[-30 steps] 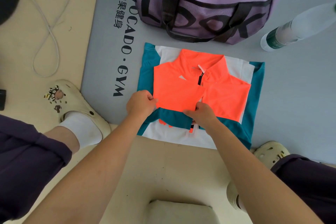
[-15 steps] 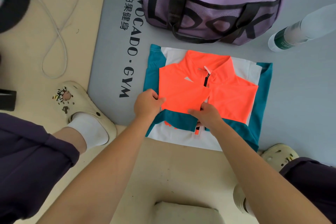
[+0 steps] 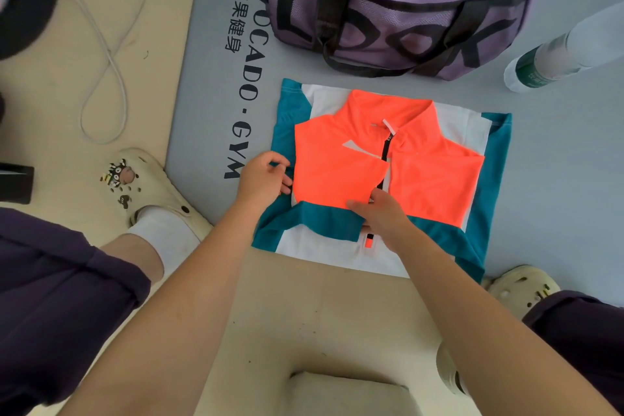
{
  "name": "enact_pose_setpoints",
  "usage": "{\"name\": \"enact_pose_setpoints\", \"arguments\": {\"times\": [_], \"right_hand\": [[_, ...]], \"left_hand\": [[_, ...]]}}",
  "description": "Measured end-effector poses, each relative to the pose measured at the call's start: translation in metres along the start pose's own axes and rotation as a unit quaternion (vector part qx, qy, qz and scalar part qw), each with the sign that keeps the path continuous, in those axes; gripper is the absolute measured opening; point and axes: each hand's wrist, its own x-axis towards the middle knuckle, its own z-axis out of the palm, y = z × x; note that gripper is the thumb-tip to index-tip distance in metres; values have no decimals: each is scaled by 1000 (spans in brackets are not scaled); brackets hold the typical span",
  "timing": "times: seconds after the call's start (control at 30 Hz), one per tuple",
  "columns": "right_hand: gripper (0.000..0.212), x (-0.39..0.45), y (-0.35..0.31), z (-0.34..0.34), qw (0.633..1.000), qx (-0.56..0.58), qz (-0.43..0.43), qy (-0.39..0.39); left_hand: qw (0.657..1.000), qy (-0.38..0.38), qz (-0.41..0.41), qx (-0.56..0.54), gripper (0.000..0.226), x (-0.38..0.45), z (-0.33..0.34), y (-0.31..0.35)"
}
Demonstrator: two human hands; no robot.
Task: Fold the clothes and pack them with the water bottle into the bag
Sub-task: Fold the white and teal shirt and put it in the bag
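Head view: my left hand and right hand each pinch the orange zip-neck top by its near hem, keeping the fold square.

1. The orange jacket is thin matt cloth with a fine weave.
2. Beneath it, the teal-and-white garment is smooth matt cloth.
3. Behind the jacket, the purple bag is woven fabric with a mesh front panel.
4. Right of the bag, the water bottle is clear glossy plastic.
5. The grey mat looks matt and finely textured.
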Motion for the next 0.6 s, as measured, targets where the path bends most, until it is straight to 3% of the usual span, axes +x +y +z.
{"name": "enact_pose_setpoints", "arguments": {"times": [0.03, 0.13, 0.23, 0.37, 0.47, 0.53, 0.6], "right_hand": [[30, 1, 0, 1, 1000, -25, -1, 15], [39, 5, -2, 1, 996, -72, -5, 43], [51, 4, -5, 0, 996, -70, -2, 56], [36, 1, -9, -2, 995, -33, -34, 83], [35, 5, -13, -5, 989, 39, -54, 132], [28, 10, -17, -5, 984, 53, -60, 158], [22, 13, -22, -5, 982, 43, -68, 171]], "left_hand": [[1000, 17, 1, 21, 11, -2, 0, -2], [991, 20, 0, 133, 37, -11, 4, -10], [968, 1, 22, 250, 31, -18, 15, -18], [982, 13, 6, 190, 14, -14, 13, -22], [993, 15, -44, 105, 9, -12, 1, -25], [993, 26, -59, 101, 11, -9, -4, -26], [990, 53, -17, 133, 11, -5, -3, -21]]}}
